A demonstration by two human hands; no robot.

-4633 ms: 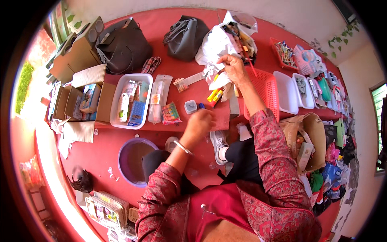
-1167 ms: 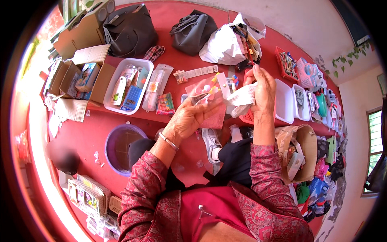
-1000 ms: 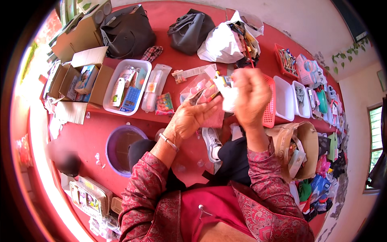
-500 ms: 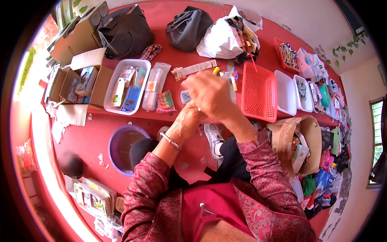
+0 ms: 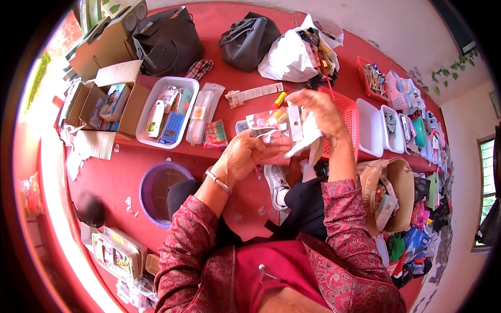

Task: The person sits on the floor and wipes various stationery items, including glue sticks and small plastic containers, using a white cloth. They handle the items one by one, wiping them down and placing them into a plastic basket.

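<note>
Both hands, left (image 5: 244, 156) and right (image 5: 319, 110), closed on a clear packet (image 5: 270, 125) above the red ledge's edge (image 5: 172, 152).

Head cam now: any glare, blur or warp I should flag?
Head view: strong fisheye, so the red ledge bows and a black rim cuts the corners. The far left edge is blown out by daylight, washing out the cardboard box. The centre is evenly lit and sharp: left hand and right hand show no motion blur on the clear packet.
</note>
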